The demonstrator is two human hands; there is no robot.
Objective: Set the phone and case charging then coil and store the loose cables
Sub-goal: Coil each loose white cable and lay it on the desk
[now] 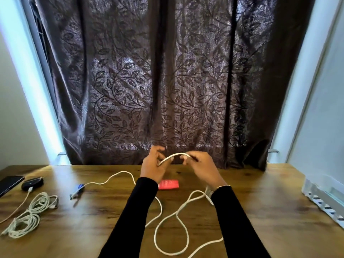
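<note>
Above the far middle of the wooden desk (260, 211), my left hand (151, 167) and my right hand (202, 167) both grip a short arch of a thick white cable (175, 156). The rest of that cable loops loosely over the desk below my forearms and runs left to a blue-tipped plug (79, 189). At the far left edge lies a dark phone (9, 183), and beside it a black oval case (32, 183) with a thin cable (20, 205) plugged into it. A tangled bundle of white cables (29, 215) lies in front of them.
A small red packet (168, 184) lies flat on the desk behind my left wrist. A dark leaf-patterned curtain (158, 81) hangs behind the desk. A clear plastic container with striped items (323, 200) sits at the right edge.
</note>
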